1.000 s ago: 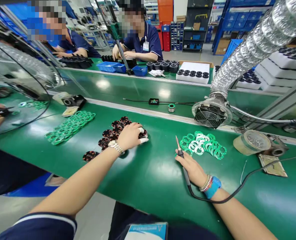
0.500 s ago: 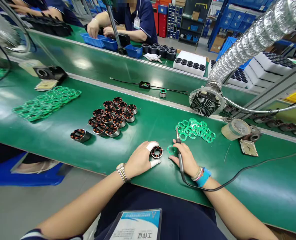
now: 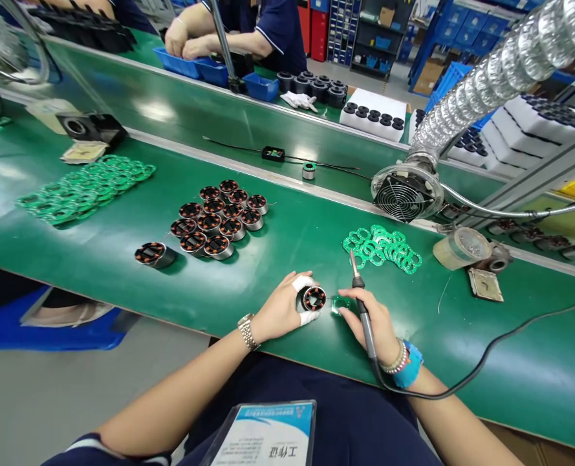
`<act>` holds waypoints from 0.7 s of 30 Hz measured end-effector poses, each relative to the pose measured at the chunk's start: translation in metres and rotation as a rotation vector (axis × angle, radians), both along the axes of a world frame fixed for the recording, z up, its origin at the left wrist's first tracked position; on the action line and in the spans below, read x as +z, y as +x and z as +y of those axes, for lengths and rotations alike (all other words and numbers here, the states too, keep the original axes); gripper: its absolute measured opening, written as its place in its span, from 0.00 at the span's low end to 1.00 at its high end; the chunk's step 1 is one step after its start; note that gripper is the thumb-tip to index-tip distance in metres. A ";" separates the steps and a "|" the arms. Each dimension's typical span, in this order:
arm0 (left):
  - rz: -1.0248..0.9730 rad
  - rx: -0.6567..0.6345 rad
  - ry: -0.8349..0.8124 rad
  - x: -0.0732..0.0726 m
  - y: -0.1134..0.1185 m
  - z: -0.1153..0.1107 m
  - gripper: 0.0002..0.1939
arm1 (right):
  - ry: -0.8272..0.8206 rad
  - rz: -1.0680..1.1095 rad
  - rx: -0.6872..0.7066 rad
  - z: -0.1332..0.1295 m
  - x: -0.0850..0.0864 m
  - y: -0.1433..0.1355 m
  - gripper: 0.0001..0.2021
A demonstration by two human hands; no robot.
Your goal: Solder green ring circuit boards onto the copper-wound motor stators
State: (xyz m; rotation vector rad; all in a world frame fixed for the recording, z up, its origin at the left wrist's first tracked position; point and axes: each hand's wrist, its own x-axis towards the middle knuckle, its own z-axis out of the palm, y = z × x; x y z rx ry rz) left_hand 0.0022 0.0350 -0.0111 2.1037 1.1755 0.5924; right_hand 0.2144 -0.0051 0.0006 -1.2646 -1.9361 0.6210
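My left hand [image 3: 283,309], with white covers on thumb and finger, grips a round motor stator [image 3: 315,298] whose copper windings face up. In my right hand [image 3: 377,323] a soldering iron [image 3: 365,317] lies across the palm, its tip pointing away from me. The thumb and fingertips of that same hand are at a green ring-shaped circuit board [image 3: 341,304], just right of the stator. A thin wire spans part of the narrow gap between stator and board. Beyond the iron's tip lies a pile of green ring boards [image 3: 384,248].
Several stators [image 3: 212,223] stand in a group to the left, near more ring boards [image 3: 88,188]. A fume fan [image 3: 406,194] hangs from a foil duct [image 3: 500,84]. At right are a plastic tub [image 3: 462,248] and a sponge tray [image 3: 485,285]. A co-worker's hands [image 3: 185,45] work over blue bins.
Both hands have shifted slightly right. The stator is lifted and tilted a little in my left hand. My right thumb and fingers have closed in on the ring board.
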 end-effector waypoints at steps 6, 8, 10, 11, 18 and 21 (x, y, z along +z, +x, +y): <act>-0.040 -0.018 0.023 0.015 0.005 -0.022 0.17 | 0.041 0.031 0.018 -0.002 0.003 -0.001 0.11; -0.040 -0.040 0.024 0.017 0.006 -0.028 0.17 | 0.040 0.009 0.044 -0.004 -0.002 0.000 0.11; -0.002 -0.053 0.058 0.017 0.007 -0.033 0.17 | 0.043 -0.023 0.089 -0.006 -0.009 0.000 0.11; 0.014 -0.056 0.074 0.016 0.008 -0.035 0.17 | 0.042 -0.035 0.112 -0.006 -0.011 0.000 0.11; -0.089 -0.031 -0.021 0.008 -0.001 -0.021 0.19 | -0.004 0.033 0.062 -0.008 -0.001 0.020 0.07; -0.114 -0.021 -0.034 0.004 -0.005 -0.013 0.20 | -0.005 0.107 0.078 -0.011 0.007 0.037 0.11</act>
